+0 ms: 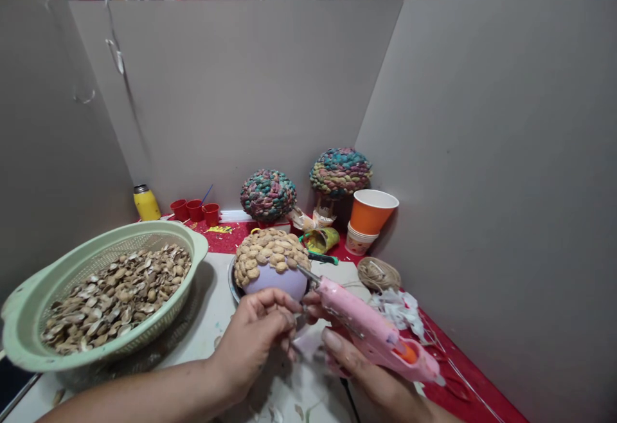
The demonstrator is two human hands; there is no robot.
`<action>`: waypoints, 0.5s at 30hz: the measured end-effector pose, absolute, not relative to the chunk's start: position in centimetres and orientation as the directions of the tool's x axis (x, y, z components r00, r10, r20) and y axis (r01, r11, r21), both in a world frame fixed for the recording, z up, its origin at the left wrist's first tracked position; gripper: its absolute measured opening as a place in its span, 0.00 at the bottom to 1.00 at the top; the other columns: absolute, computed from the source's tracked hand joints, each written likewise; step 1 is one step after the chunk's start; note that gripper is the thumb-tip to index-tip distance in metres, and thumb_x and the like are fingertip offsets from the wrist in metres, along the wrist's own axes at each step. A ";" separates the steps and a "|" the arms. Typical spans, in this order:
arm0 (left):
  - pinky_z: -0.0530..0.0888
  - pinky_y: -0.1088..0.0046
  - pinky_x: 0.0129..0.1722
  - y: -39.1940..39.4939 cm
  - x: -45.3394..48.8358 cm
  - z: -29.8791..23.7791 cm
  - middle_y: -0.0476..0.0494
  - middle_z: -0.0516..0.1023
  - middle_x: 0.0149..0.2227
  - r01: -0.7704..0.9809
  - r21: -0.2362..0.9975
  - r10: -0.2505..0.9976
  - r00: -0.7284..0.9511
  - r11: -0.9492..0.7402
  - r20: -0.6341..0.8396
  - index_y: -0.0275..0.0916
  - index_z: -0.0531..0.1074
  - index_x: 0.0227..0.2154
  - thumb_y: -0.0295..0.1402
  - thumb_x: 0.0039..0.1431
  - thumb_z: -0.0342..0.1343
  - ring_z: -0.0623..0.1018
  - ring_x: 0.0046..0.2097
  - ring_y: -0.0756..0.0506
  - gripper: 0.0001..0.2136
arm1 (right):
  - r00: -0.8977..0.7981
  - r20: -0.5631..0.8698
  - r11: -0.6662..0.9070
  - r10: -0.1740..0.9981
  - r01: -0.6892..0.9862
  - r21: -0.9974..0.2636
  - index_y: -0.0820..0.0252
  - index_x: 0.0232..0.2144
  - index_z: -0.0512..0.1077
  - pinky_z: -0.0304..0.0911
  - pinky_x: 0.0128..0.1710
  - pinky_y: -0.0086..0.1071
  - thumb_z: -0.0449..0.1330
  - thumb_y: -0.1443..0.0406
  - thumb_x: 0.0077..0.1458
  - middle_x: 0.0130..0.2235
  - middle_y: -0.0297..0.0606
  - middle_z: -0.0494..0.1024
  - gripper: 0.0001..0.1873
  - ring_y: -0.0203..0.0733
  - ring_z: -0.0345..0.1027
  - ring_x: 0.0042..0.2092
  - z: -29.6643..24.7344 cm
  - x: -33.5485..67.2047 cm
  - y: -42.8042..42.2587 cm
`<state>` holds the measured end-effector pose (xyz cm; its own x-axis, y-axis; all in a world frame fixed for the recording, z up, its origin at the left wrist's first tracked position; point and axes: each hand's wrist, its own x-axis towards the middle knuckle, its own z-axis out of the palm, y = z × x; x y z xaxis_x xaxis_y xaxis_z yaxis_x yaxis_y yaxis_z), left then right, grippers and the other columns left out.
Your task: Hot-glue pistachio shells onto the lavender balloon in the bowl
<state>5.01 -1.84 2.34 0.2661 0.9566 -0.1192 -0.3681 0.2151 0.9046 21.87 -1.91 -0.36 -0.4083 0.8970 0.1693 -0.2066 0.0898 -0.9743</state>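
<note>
My right hand (359, 368) grips a pink hot glue gun (373, 333), its metal nozzle aimed left toward a lilac ball (276, 278). The ball's top half is covered with glued nut shells (270, 252). My left hand (255, 339) is just below the ball with its fingers pinched together near the nozzle tip; what they pinch is too small to make out. The ball rests in a dark dish (234, 288).
A green colander (29, 320) full of nut shells stands at the left. Two painted shell balls (268, 193), (340, 171), stacked paper cups (371, 214), a twine ball (378, 274), small red cups (195, 209) and a yellow bottle (146, 203) sit behind. Grey partitions enclose the table.
</note>
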 end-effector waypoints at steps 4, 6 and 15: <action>0.56 0.79 0.15 -2.4 5.5 0.7 0.61 0.58 0.12 -0.178 0.951 0.897 0.412 0.255 -0.164 0.38 0.70 0.29 0.43 0.51 0.60 0.54 0.14 0.55 0.13 | -0.259 0.196 0.146 0.946 -0.200 -0.969 0.56 0.35 0.72 0.64 0.36 0.33 0.62 0.48 0.57 0.30 0.35 0.70 0.18 0.40 0.64 0.33 -0.9 22.1 -1.6; 0.51 0.78 0.16 -2.6 5.6 0.2 0.60 0.57 0.13 -0.084 0.970 0.849 0.505 0.228 -0.156 0.38 0.68 0.28 0.49 0.50 0.61 0.53 0.15 0.56 0.18 | -0.222 0.189 0.149 0.957 -0.185 -0.971 0.57 0.33 0.71 0.62 0.31 0.30 0.63 0.48 0.55 0.27 0.33 0.67 0.18 0.37 0.61 0.29 -1.1 22.0 -1.5; 0.64 0.75 0.27 -3.0 6.0 -0.2 0.51 0.67 0.22 0.048 0.995 0.843 0.529 0.087 -0.099 0.37 0.68 0.24 0.40 0.45 0.63 0.66 0.24 0.51 0.12 | -0.277 0.177 0.135 0.944 -0.166 -0.977 0.59 0.23 0.69 0.61 0.27 0.28 0.61 0.45 0.55 0.23 0.32 0.67 0.24 0.35 0.61 0.25 -0.6 21.7 -1.4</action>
<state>5.96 -3.02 -0.24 0.5290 0.8428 -0.0987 0.0478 0.0865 0.9951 21.69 -1.35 -0.62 -0.2772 0.9443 0.1772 -0.1662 0.1346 -0.9769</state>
